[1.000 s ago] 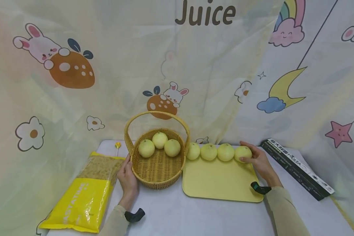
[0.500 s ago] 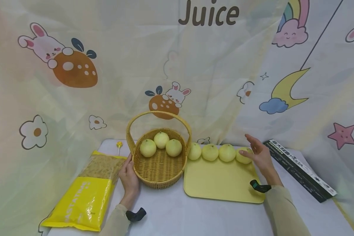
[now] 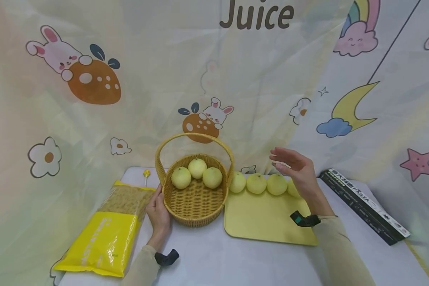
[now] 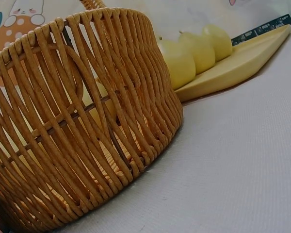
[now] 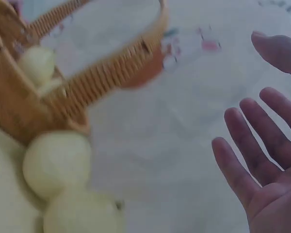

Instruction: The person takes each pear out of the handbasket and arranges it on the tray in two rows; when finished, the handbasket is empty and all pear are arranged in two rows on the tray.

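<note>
My left hand (image 3: 159, 216) holds the left side of a round wicker basket (image 3: 196, 204) with a tall arched handle. Three round, pale yellow pears (image 3: 198, 168) lie against its back wall; through the weave in the left wrist view, pale fruit shows too. Several more pears (image 3: 256, 184) stand in a row along the back edge of a yellow tray (image 3: 268, 218), right of the basket. Above the right end of that row is my right hand (image 3: 300, 172), raised, fingers extended and nothing in them, partly hiding the last pear. Its spread fingers (image 5: 242, 145) show in the right wrist view.
A yellow bag of pasta (image 3: 107, 234) lies left of the basket, with a small yellow lollipop (image 3: 146, 174) behind it. A long black box (image 3: 364, 206) lies slanted on the right of the white table (image 3: 214, 262). A printed cloth (image 3: 157, 79) hangs behind.
My right hand has let go of the rightmost pear on the tray, then risen and moved left over the row. The left hand stays at the basket. The head view has shifted slightly.
</note>
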Available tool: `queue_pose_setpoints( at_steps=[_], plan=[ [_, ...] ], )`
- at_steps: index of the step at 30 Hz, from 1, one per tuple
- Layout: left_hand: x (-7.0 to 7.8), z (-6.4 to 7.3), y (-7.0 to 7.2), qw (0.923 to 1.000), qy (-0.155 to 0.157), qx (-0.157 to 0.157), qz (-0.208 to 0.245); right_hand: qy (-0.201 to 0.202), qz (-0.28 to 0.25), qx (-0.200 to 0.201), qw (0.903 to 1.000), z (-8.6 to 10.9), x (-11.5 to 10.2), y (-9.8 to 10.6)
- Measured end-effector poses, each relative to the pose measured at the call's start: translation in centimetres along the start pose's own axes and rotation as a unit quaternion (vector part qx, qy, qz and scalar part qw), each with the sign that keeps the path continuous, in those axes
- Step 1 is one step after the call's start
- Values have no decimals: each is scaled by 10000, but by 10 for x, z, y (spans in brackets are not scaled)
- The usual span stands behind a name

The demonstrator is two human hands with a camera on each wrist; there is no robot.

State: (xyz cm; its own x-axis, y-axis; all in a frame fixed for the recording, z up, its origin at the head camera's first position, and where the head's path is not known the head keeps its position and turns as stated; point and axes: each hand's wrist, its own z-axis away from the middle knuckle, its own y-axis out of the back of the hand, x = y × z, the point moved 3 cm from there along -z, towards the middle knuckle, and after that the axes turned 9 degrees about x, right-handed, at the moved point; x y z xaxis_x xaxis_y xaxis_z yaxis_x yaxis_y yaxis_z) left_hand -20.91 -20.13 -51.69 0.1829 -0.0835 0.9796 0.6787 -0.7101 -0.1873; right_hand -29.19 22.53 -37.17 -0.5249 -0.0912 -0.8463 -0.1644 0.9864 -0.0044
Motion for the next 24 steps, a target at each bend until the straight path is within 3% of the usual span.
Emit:
queue_pose_setpoints(
  at_steps=[4, 10, 19, 24],
  plan=[
    [2, 0, -1, 10000, -25, 26, 15, 26, 19, -687, 9976, -3, -12, -41],
    [2, 0, -1, 9999, 22, 115, 88, -133, 886, -1624, 9827, 3, -11, -102],
    [-1, 0, -2, 9999, 51, 86, 42, -741, 990, -2161, 9685, 3, 4, -158],
    [0, -1, -2, 9999, -10, 81, 79, -832, 1144, -2396, 9605, -5, 7, -181]
  ],
)
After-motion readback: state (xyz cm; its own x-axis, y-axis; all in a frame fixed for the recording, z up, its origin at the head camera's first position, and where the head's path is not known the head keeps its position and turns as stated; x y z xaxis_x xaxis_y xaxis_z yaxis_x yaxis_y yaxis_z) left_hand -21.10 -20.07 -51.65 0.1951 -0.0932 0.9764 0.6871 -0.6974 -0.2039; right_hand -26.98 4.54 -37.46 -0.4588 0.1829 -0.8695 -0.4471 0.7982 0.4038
